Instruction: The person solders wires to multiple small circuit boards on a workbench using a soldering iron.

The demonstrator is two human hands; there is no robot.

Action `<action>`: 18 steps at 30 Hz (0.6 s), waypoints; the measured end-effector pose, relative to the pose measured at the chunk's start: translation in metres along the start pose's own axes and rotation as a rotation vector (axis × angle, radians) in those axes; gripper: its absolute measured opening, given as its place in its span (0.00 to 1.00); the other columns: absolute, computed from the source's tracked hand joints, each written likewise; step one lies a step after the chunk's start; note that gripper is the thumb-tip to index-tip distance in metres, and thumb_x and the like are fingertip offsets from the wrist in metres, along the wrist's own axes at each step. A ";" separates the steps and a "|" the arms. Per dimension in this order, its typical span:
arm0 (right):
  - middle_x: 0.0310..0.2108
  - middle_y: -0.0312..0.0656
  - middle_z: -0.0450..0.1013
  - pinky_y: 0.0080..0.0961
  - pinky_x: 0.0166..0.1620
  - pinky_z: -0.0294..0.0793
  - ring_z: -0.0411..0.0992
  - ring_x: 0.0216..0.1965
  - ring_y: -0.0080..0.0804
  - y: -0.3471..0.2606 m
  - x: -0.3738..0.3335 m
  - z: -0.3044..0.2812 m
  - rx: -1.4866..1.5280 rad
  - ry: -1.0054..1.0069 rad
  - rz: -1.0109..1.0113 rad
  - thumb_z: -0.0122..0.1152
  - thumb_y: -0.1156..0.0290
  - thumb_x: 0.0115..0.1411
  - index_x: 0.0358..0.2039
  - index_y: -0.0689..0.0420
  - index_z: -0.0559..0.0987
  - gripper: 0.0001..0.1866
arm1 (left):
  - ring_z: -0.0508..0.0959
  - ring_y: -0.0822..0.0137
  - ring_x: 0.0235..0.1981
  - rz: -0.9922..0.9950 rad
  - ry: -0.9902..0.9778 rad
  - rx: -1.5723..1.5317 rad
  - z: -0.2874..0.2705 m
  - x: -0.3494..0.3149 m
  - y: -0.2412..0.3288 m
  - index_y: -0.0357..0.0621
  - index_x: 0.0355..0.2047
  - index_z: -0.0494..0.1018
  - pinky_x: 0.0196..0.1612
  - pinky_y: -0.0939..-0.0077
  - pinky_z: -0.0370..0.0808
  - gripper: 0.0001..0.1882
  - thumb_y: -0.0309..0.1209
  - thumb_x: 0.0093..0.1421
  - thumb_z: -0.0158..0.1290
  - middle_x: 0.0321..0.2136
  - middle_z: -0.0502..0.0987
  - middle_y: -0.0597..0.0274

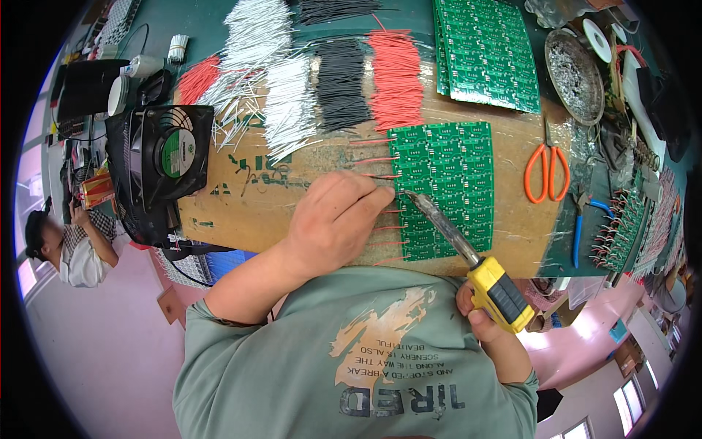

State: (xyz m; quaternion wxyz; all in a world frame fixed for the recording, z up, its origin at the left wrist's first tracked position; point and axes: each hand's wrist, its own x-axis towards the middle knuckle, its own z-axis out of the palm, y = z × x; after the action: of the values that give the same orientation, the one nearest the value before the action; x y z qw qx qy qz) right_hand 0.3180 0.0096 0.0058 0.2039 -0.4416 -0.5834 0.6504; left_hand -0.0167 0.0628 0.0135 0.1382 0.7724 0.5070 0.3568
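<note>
A green circuit-board panel (444,194) lies in front of me, with short red wires (387,244) sticking out from its left edge. At that edge my left hand (338,219) is closed in a pinch on a thin wire, mostly hidden by the fingers. My right hand (479,313) grips the yellow and black handle of a soldering iron (500,294). The iron slants up and leftward across the panel. Its tip is at the panel's left edge, close beside my left fingertips.
Piles of white (289,102), black (341,84) and red wires (395,80) lie beyond the panel. A black fan (157,157) stands left. More green boards (486,55) are stacked far right, near a metal dish (575,77). Orange-handled scissors (547,172) and blue-handled cutters (578,230) lie right.
</note>
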 end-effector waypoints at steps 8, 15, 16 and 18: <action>0.22 0.37 0.72 0.35 0.30 0.71 0.72 0.24 0.40 0.001 -0.001 0.001 -0.031 0.007 0.005 0.65 0.47 0.61 0.22 0.50 0.75 0.22 | 0.78 0.57 0.34 -0.002 0.006 0.002 0.000 0.000 0.001 0.36 0.43 0.80 0.36 0.67 0.76 0.22 0.13 0.44 0.60 0.35 0.77 0.57; 0.22 0.36 0.71 0.26 0.26 0.69 0.71 0.23 0.29 -0.004 0.001 0.010 0.294 0.095 -0.007 0.70 0.52 0.61 0.32 0.59 0.75 0.21 | 0.78 0.57 0.34 -0.005 0.002 0.000 0.000 0.001 0.001 0.36 0.43 0.80 0.36 0.66 0.76 0.22 0.13 0.44 0.60 0.35 0.77 0.57; 0.23 0.36 0.70 0.24 0.26 0.68 0.70 0.23 0.27 -0.004 0.002 0.012 0.375 0.117 -0.028 0.72 0.54 0.60 0.34 0.61 0.74 0.23 | 0.78 0.57 0.34 -0.005 0.002 0.000 0.000 0.001 0.001 0.36 0.43 0.80 0.36 0.66 0.76 0.22 0.13 0.44 0.60 0.35 0.77 0.57; 0.23 0.36 0.70 0.21 0.25 0.68 0.70 0.23 0.24 -0.004 0.003 0.012 0.457 0.139 -0.048 0.73 0.55 0.60 0.35 0.63 0.74 0.24 | 0.78 0.57 0.34 -0.007 0.002 0.000 0.000 0.001 0.002 0.36 0.43 0.81 0.36 0.66 0.76 0.22 0.13 0.44 0.60 0.35 0.77 0.57</action>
State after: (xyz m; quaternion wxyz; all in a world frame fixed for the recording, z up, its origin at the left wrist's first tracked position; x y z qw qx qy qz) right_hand 0.3055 0.0055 0.0078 0.3538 -0.4138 -0.4160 0.7284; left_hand -0.0153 0.0631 0.0148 0.1390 0.7703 0.5097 0.3572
